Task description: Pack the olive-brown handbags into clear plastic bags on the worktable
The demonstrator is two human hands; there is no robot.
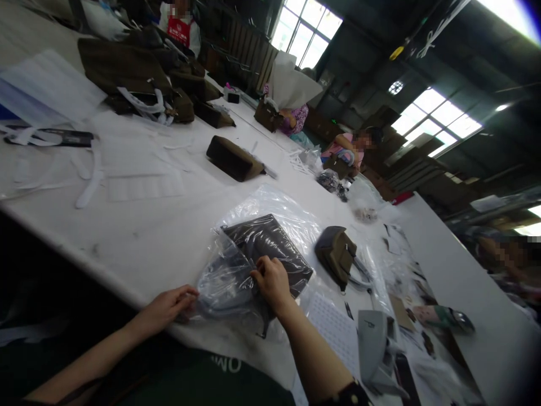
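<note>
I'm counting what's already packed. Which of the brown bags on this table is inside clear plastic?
The dark bag under both hands, left hand and right hand. The small brown bag beside it and those farther up the table lie bare.

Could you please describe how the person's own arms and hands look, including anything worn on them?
Both forearms are bare, with no sleeves and no gloves on the left hand or right hand. A dark patterned band circles the right arm near the lower edge of the picture. The dark green garment below bears pale lettering.
</note>
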